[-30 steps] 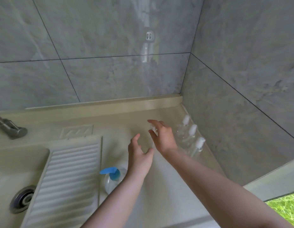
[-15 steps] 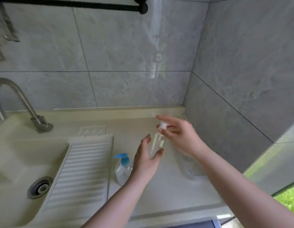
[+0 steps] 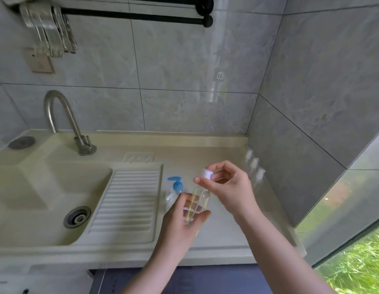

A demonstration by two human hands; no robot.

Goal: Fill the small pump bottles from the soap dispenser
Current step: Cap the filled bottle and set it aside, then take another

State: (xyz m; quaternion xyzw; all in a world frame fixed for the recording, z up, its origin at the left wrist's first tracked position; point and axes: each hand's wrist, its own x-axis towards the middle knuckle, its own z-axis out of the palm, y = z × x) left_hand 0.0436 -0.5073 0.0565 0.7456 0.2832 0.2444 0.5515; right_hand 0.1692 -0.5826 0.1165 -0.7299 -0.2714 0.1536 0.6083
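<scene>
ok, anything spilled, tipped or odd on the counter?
Nothing stands out. Soap dispenser stands upright, three small pump bottles line the right wall. Left hand holds a clear bottle while the right hand pinches its white cap. No spill visible.

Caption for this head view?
Left hand holds a clear small bottle; right hand pinches its white pump cap.

Beige countertop (image 3: pixel 216 149) with moulded sink (image 3: pixel 35 198) and ribbed drainboard (image 3: pixel 129 200) — blue-pump soap dispenser (image 3: pixel 174 189) stands beside drainboard; three small pump bottles (image 3: pixel 255 166) line the right wall.
</scene>
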